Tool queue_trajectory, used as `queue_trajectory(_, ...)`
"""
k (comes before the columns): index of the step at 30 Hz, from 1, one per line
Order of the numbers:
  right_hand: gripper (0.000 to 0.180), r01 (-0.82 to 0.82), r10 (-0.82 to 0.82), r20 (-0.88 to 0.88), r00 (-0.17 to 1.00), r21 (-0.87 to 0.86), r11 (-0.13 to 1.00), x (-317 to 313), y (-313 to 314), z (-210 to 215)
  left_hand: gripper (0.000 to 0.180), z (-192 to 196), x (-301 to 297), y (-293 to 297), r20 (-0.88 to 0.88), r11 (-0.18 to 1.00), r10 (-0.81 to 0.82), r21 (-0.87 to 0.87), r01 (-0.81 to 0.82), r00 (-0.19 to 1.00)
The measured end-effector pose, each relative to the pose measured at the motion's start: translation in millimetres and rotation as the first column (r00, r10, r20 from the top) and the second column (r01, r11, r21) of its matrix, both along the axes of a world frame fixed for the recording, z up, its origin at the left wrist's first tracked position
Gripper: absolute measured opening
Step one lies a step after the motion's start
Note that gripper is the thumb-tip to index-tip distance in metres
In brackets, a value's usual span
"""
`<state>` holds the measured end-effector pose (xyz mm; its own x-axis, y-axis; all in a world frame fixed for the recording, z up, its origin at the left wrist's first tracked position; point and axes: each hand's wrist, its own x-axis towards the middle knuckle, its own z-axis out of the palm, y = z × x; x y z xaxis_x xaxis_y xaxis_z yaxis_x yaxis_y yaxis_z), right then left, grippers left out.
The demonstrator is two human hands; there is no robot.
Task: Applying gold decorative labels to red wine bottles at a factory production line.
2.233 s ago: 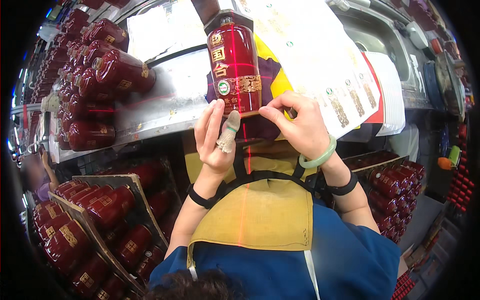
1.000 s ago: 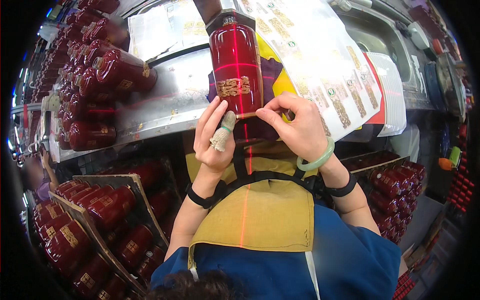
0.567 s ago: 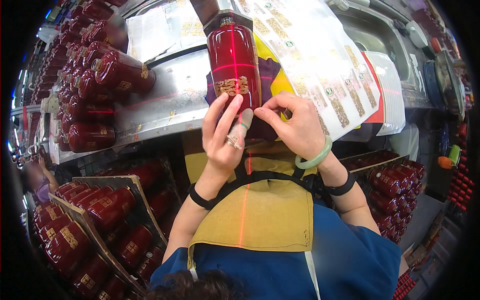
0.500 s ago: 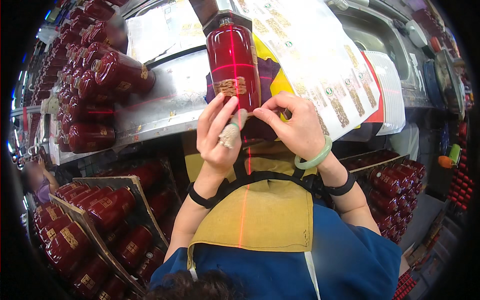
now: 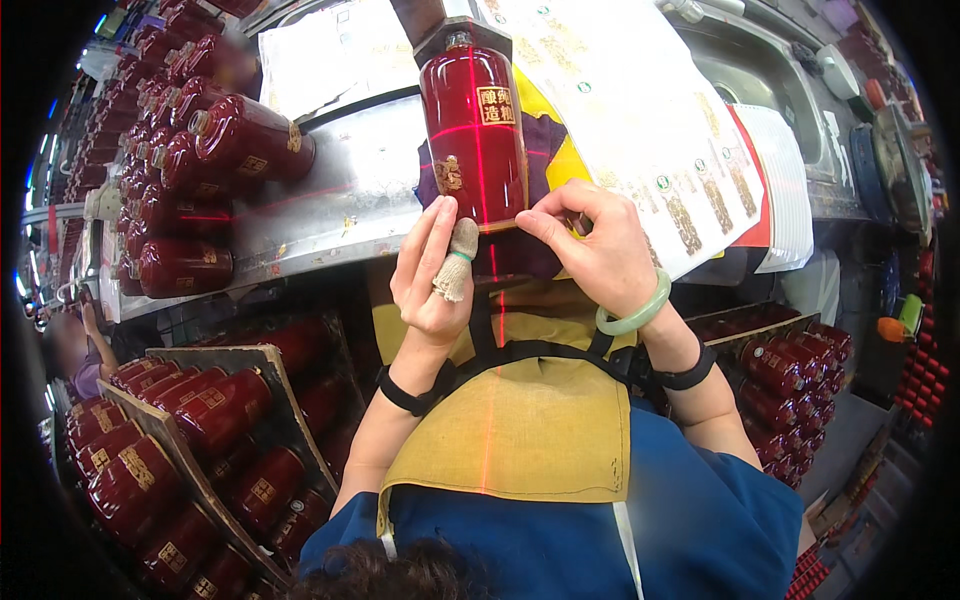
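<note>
A dark red glass bottle (image 5: pixel 450 110) with gold markings lies on a purple cloth (image 5: pixel 542 145), its neck pointing away from me into a metal holder (image 5: pixel 465 25). At the left corner of its base, my left hand (image 5: pixel 425 285) grips with fingertips and a thumb in a knitted cover (image 5: pixel 455 265). Opposite, my right hand (image 5: pixel 600 245), with a pale green bangle (image 5: pixel 640 312) at the wrist, has thumb and forefinger pinched together at the right corner of the base. Red laser lines cross on the bottle.
Right of the bottle, a white sheet of gold decals (image 5: pixel 640 130) covers the bench beside a sink (image 5: pixel 755 75). Many red bottles (image 5: pixel 250 140) crowd the left of the metal bench (image 5: pixel 350 190). More stand in wooden crates (image 5: pixel 235 360) below. Another person (image 5: pixel 85 350) is at far left.
The bottle has rolled: its gold decal has shifted left and a square gold mark has come up on its right side. My hands stay at its base, with fingers slightly moved.
</note>
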<state>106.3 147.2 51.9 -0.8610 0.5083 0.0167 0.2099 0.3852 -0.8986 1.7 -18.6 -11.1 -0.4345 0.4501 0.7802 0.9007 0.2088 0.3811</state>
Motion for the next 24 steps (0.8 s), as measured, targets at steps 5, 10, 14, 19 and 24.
queue_trajectory(5,0.023,0.006,-0.006,-0.006,1.000,0.014,1.000,-1,1,-3,0.030,2,5,8,-0.082,0.999,0.041,-0.006,-0.042,0.996)
queue_trajectory(10,0.022,-0.006,0.006,-0.006,1.000,0.016,1.000,-2,2,-5,0.029,14,5,11,-0.053,0.998,-0.034,-0.062,0.030,0.998)
queue_trajectory(14,0.022,0.001,-0.001,-0.054,0.999,-0.014,1.000,0,0,-3,0.024,3,-1,6,0.040,0.999,0.003,0.033,-0.004,0.999)
queue_trajectory(19,0.023,0.003,-0.003,-0.009,1.000,0.010,1.000,1,1,-3,0.029,-5,-3,-1,0.059,0.998,-0.009,0.064,0.005,0.998)
queue_trajectory(24,0.021,0.002,-0.002,-0.018,1.000,0.019,1.000,1,2,-3,0.025,0,-1,0,-0.128,0.999,0.010,-0.031,-0.014,0.992)
